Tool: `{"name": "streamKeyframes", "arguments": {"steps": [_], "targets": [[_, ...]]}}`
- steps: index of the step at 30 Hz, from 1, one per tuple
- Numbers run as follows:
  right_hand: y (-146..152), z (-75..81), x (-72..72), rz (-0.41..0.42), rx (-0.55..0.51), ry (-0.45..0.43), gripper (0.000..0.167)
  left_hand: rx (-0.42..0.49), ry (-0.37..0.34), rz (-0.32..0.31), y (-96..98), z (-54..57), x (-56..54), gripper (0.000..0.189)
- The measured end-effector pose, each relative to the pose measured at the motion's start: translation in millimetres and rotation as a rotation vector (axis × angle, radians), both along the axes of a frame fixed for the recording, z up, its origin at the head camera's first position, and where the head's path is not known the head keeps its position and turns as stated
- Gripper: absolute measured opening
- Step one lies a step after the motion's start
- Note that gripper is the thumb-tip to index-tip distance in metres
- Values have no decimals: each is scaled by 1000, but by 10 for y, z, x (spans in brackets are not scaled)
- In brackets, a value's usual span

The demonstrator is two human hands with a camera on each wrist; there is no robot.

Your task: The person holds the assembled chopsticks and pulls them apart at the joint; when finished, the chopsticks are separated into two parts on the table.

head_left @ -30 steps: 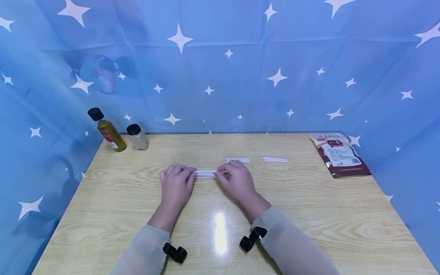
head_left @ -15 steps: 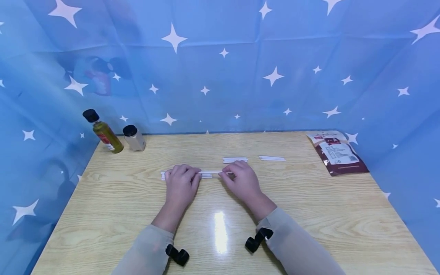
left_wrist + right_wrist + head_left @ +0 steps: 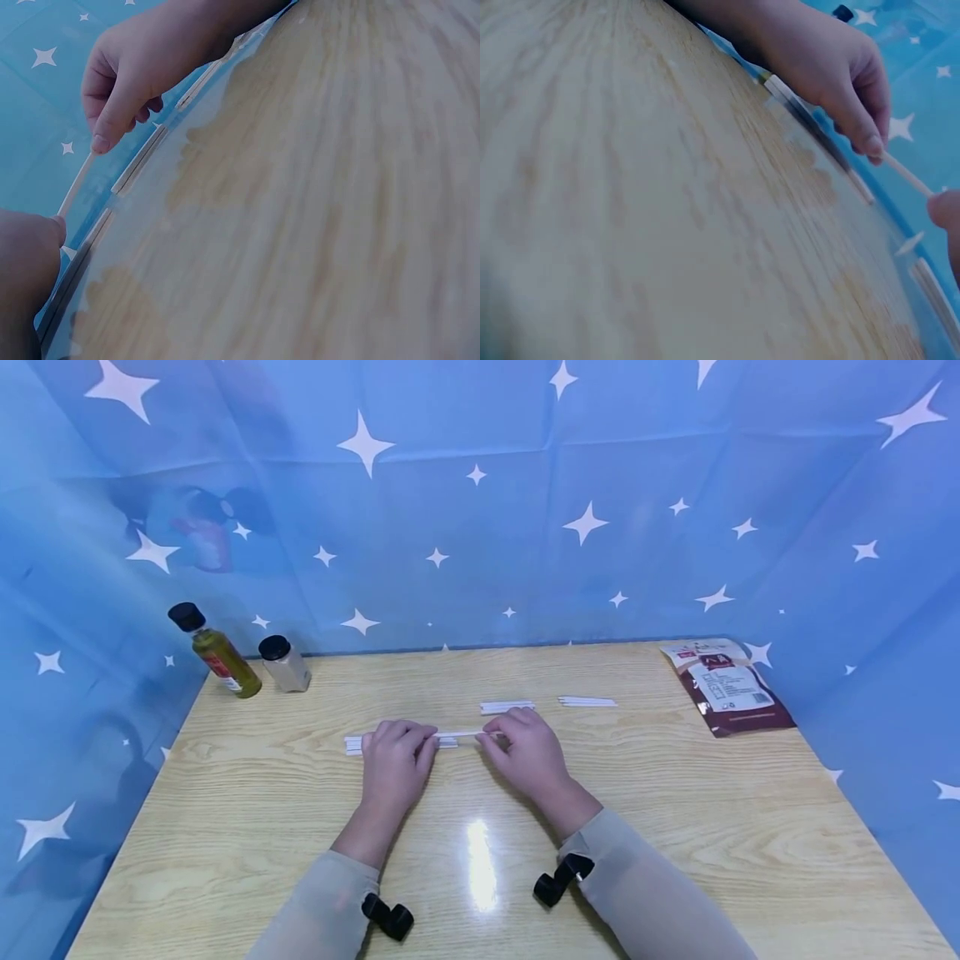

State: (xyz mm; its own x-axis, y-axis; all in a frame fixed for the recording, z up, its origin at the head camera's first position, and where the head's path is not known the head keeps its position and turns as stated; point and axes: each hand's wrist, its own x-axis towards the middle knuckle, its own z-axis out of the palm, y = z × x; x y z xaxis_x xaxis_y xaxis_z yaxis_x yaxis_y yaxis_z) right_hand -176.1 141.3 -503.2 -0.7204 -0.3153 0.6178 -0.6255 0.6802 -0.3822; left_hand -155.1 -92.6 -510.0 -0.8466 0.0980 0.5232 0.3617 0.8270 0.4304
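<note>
A thin white stick (image 3: 459, 734) stretches between the two hands, held level over the table. My left hand (image 3: 395, 764) pinches its left end and my right hand (image 3: 531, 756) pinches the right end between thumb and fingers. Both wrist views show the stick (image 3: 76, 184) raised off the wood. Beneath my left hand lies a row of similar white sticks (image 3: 353, 746), its middle hidden by the hand. Just behind my right hand sits a second small group of sticks (image 3: 504, 707), and a third group of sticks (image 3: 587, 702) lies further right.
An oil bottle (image 3: 227, 662) with a black cap and a black-lidded jar (image 3: 287, 666) stand at the back left. At the back right a brown and white pouch (image 3: 727, 687) lies flat on the wooden table (image 3: 675, 827). A blue star-patterned curtain (image 3: 465, 610) borders the table.
One stick has been lifted from the row, and the hands have shifted slightly right with it, uncovering the row's left end. In the last half second the hands barely move while the head view shifts.
</note>
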Motion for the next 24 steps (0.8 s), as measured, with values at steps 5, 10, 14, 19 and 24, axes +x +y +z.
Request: {"name": "streamKeyframes", "arguments": {"steps": [5, 10, 14, 19, 24], "targets": [[46, 17, 27, -10, 9, 19, 18, 14, -2, -14, 40, -7, -14, 12], [122, 17, 40, -17, -3, 6, 18, 7, 29, -26, 116, -13, -28, 11], [210, 14, 37, -22, -20, 13, 17, -6, 52, -47, 199, -9, -53, 11], [331, 5, 31, -29, -37, 9, 17, -19, 72, -68, 313, -3, -91, 9], [470, 3, 54, -57, -28, -36, 17, -16, 72, -98, 436, 13, -115, 7]]}}
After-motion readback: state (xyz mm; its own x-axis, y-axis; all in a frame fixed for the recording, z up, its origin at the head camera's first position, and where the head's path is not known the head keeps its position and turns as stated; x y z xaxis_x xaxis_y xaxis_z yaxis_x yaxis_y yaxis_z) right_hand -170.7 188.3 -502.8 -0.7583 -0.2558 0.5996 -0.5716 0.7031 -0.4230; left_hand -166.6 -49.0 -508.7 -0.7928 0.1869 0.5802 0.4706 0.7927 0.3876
